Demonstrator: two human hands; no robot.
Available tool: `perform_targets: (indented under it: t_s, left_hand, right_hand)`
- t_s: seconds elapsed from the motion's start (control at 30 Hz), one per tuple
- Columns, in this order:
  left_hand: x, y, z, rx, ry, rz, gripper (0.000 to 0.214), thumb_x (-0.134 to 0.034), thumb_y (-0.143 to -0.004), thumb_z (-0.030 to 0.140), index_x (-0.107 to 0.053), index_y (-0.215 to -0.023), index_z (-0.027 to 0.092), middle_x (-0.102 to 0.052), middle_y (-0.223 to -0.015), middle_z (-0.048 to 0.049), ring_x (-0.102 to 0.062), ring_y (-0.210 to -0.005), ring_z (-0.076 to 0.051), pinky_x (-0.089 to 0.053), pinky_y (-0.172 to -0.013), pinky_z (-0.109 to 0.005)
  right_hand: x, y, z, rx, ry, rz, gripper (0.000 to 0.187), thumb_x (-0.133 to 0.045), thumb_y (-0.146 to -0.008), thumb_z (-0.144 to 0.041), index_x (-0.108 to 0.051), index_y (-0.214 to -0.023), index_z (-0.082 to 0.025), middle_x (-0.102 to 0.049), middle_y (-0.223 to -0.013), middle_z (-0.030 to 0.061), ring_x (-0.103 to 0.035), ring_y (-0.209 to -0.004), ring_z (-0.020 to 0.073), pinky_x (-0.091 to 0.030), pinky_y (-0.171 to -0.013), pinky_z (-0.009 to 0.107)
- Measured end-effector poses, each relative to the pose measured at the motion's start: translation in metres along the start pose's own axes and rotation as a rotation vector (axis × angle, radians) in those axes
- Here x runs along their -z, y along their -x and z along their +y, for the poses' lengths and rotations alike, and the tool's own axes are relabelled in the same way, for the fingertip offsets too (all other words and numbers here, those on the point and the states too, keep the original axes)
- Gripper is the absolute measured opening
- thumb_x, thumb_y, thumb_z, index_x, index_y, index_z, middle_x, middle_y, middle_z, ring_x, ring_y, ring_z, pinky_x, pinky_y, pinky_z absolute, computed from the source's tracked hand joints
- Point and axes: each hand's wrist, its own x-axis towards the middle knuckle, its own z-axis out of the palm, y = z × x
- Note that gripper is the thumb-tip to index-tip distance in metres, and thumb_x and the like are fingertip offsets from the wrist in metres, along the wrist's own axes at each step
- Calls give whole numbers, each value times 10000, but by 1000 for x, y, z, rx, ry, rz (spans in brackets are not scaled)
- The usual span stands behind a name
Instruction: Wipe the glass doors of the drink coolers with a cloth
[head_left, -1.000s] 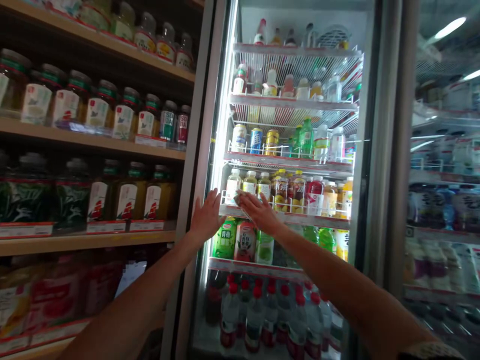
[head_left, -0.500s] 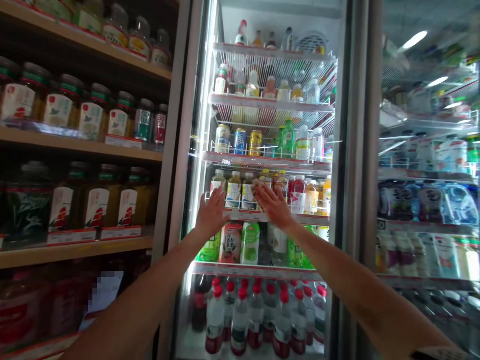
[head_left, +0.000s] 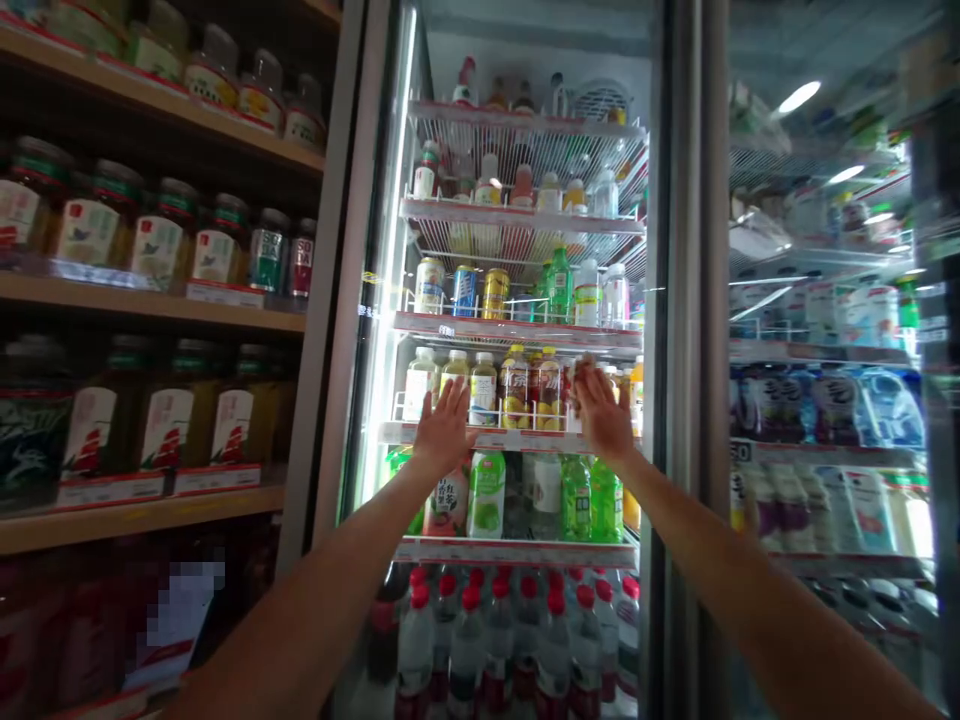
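Right hand (head_left: 604,410) has crossed rightward over the glass door (head_left: 517,240) in the last second; left hand (head_left: 444,430) has shifted less, so the gap between them is wider. For the work in hand, this puts the cloth over the right part of the pane

Right hand: fingers close together, holding a crumpled cloth (head_left: 580,372) under the fingertips, seemingly against the glass. Left hand: fingers loosely spread, nothing seen in it, palm side hidden

Behind the glass, between the hands: yellow-capped bottles (head_left: 516,390) with brown labels. Above left hand: blue can (head_left: 465,291), gold can (head_left: 495,293). Below and right of it: green bottle (head_left: 487,495). Well below both: red-capped bottles (head_left: 466,640), clear on top. Well left of left hand: wooden shelf (head_left: 150,520) bearing amber bottles (head_left: 234,415); their contents too dark to tell
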Motion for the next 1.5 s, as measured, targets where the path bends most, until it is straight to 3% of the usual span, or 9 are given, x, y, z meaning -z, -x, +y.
perform_targets:
  t_s: [0.17,0.37,0.6,0.87,1.03,1.13,1.3,1.4,1.5]
  left_hand:
    - [0,0,2,18,7,6,645,-449,-854,381,-272,-1410,105,-191,-1497,-126,-163,-1393,-250,-135,-1129,-478]
    - [-6,-1,-2,13,-1,94,646,-455,-841,328,-253,-1418,120,-205,-1492,-132,-169,-1391,-260,-116,-1121,-518]
    - [-6,-6,-13,73,-34,87,681,-474,-829,363,-265,-1404,65,-157,-1502,-146,-147,-1396,-268,-123,-1120,-514]
    - [3,-6,-16,66,-45,75,631,-451,-842,352,-302,-1392,81,-197,-1495,-145,-184,-1388,-266,-121,-1115,-535]
    - [10,-5,-43,182,-62,104,638,-449,-844,363,-295,-1392,76,-197,-1495,-160,-191,-1386,-274,-167,-1102,-540]
    - [12,-3,-57,250,-63,68,646,-451,-842,365,-286,-1395,74,-189,-1496,-166,-187,-1386,-277,-191,-1091,-547]
    - [18,2,-61,268,-25,1,642,-450,-848,379,-291,-1395,84,-183,-1499,-157,-190,-1385,-280,-195,-1091,-553]
    - [23,5,-65,238,-26,-25,629,-443,-855,379,-295,-1395,92,-195,-1497,-151,-191,-1385,-274,-175,-1098,-552]
    - [24,11,-76,240,-43,-29,631,-447,-851,368,-294,-1394,83,-203,-1491,-161,-199,-1382,-279,-182,-1094,-553]
  right_hand:
    - [0,3,9,-323,-4,23,480,-306,-886,-189,-400,-1355,-146,-366,-1436,144,-295,-1337,286,-287,-1010,540]
    - [2,26,18,3,-3,-41,449,-319,-883,-156,-470,-1304,-200,-434,-1401,87,-321,-1333,220,-275,-1059,447]
    - [4,-20,46,-430,-20,130,470,-317,-848,-134,-452,-1284,-23,-424,-1362,230,-343,-1298,288,-360,-990,465]
    - [2,-25,-24,124,-111,-25,437,-368,-864,-146,-516,-1261,-250,-455,-1392,7,-321,-1330,153,-275,-1083,365]
    - [8,-40,13,-156,-65,33,457,-281,-879,-152,-476,-1287,-79,-412,-1393,195,-333,-1315,292,-304,-999,552]
    - [6,-61,3,-259,-57,81,484,-243,-890,-175,-443,-1296,-4,-367,-1399,254,-298,-1323,336,-344,-954,554]
    - [-3,-71,-82,73,-112,18,471,-336,-885,-177,-421,-1347,-213,-379,-1444,43,-293,-1343,213,-302,-1056,416]
    - [-4,-71,-106,347,-158,-40,474,-344,-889,-157,-411,-1353,-229,-412,-1423,32,-306,-1336,216,-256,-1077,453]
    - [-1,-84,-93,210,-181,-7,467,-322,-896,-164,-413,-1351,-219,-423,-1413,63,-324,-1326,243,-239,-1067,509]
